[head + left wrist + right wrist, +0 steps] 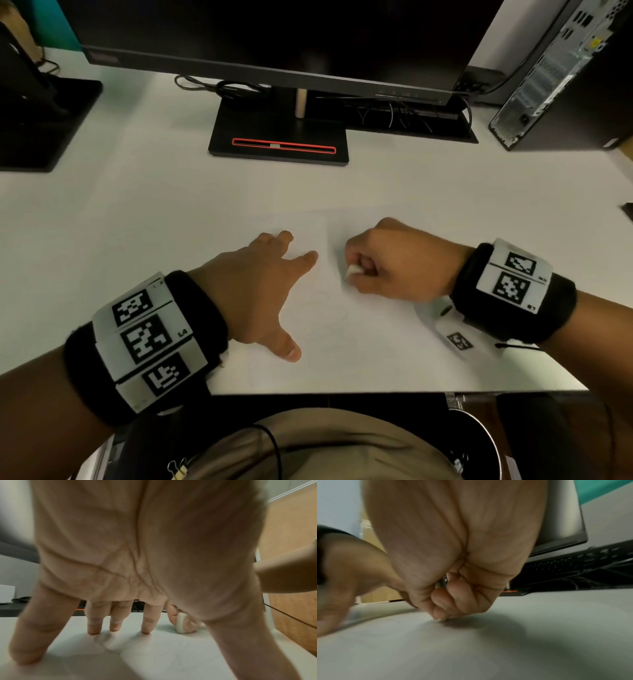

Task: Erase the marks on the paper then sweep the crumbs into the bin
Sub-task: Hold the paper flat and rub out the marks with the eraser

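A white sheet of paper [359,329] lies on the white desk [137,212] near its front edge, with faint pencil marks [329,308] at its middle. My left hand [263,291] presses flat on the paper's left part, fingers spread and straight [145,623]. To its right, my right hand [383,263] is curled into a fist and grips a small white eraser [353,270], whose end touches the paper. The eraser [182,624] also shows past my left thumb in the left wrist view. In the right wrist view my curled fingers [453,601] hide it.
A monitor on a black stand [279,137] sits behind the paper, with cables [222,87] beside it. A computer tower [565,78] stands at the back right and another black stand [41,120] at the left. A round metal bin rim [486,435] shows below the desk's front edge.
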A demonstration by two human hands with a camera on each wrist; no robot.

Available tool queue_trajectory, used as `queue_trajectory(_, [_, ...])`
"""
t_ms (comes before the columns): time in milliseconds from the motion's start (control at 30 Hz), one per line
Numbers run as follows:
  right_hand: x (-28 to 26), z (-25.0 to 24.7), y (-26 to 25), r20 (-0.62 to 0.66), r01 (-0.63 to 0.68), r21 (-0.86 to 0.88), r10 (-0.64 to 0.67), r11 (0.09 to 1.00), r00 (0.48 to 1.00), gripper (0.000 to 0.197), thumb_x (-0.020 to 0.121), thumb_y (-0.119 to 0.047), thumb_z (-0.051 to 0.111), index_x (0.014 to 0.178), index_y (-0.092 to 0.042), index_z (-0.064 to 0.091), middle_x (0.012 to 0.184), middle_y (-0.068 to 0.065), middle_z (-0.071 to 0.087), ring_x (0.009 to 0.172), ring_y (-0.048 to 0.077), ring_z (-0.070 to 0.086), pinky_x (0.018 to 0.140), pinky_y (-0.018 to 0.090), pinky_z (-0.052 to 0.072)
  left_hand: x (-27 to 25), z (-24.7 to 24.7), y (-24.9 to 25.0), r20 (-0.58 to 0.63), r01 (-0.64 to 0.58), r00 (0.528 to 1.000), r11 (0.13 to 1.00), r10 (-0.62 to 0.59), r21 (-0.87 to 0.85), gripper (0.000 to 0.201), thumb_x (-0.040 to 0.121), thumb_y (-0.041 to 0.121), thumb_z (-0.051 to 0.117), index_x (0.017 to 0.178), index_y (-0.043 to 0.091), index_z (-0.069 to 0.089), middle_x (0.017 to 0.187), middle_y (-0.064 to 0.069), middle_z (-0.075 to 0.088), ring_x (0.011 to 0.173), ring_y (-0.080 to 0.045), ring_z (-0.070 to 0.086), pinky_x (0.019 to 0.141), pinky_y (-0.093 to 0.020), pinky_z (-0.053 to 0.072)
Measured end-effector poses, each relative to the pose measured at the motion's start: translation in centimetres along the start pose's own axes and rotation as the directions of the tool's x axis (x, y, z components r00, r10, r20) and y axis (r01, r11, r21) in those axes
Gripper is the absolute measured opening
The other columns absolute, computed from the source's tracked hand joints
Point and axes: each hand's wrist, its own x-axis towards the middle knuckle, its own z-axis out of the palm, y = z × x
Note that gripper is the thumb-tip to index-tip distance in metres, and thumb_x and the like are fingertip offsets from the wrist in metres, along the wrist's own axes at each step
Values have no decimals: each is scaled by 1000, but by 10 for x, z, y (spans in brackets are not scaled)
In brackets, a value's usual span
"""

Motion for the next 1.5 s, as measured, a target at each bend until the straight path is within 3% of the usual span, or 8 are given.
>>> queue_trajectory(367, [-19, 11, -11, 69, 93, 65, -98, 994, 993, 22, 92, -23, 63, 71, -15, 58, 52, -7, 50, 53, 9, 49, 52, 16, 35, 1, -1, 2, 2, 1, 1000, 1000, -1, 8, 129, 68, 72, 74, 157, 34, -11, 164, -5, -15, 152, -20, -8, 117, -43, 30])
queue_trajectory(667, [-32, 13, -6, 53, 74, 85, -79, 994, 995, 24, 92, -25, 62, 71, -15, 56, 53, -5, 48, 51, 14, 45, 52, 24, 40, 3, -1, 2, 7, 8, 1000, 1000, -9, 8, 129, 68, 73, 73, 156, 35, -13, 164, -3, -16, 152, -19, -10, 117, -45, 30])
queue_trajectory(800, [-30, 5, 11, -31, -41, 33, 42, 999, 999, 25, 91, -25, 61, 70, -12, 55, 50, -5, 44, 50, 12, 43, 53, 27, 40, 4, -1, 4, 4, 12, 1000, 1000, -12, 23, 129, 68, 74, 72, 157, 33, -12, 164, -4, -16, 152, -21, -8, 115, -46, 33])
queue_trajectory(933, [-42, 18, -11, 42, 78, 121, -83, 990, 996, 22, 92, -24, 61, 73, -12, 58, 51, -5, 48, 52, 12, 46, 53, 25, 42, 3, -1, 4, 11, 13, 1000, 1000, -13, 18, 129, 68, 74, 73, 156, 34, -12, 164, -3, -16, 152, -20, -9, 116, -46, 32])
queue_trajectory(1067, [-39, 11, 6, -27, -45, 84, 47, 995, 999, 25, 91, -25, 61, 69, -16, 54, 50, -6, 44, 50, 12, 44, 53, 28, 42, 3, -2, 7, 13, 26, 1000, 999, -27, 25, 128, 69, 73, 72, 157, 33, -11, 164, -5, -16, 152, -22, -8, 115, -46, 34])
queue_trajectory(1233, [-44, 27, -20, 9, 60, 136, -61, 989, 998, 24, 92, -26, 62, 74, -12, 58, 51, -5, 46, 53, 12, 46, 53, 25, 41, 4, -3, 8, 12, 32, 999, 999, -32, 26, 128, 69, 73, 73, 157, 31, -11, 163, -6, -14, 151, -23, -5, 114, -46, 35])
queue_trajectory(1367, [-39, 20, -7, -45, -51, 126, 58, 991, 997, 25, 92, -26, 62, 71, -13, 57, 51, -5, 48, 49, 11, 44, 52, 27, 43, 5, -3, 10, 12, 31, 999, 999, -32, 41, 129, 69, 75, 71, 157, 29, -11, 163, -8, -14, 151, -26, -5, 113, -47, 36])
queue_trajectory(1500, [-45, 29, -30, 30, 61, 150, -66, 987, 997, 24, 92, -25, 61, 73, -10, 58, 52, -2, 49, 50, 14, 45, 53, 28, 43, 4, -2, 9, 12, 28, 1000, 999, -28, 40, 127, 70, 74, 71, 157, 29, -10, 163, -8, -15, 151, -25, -5, 113, -46, 36])
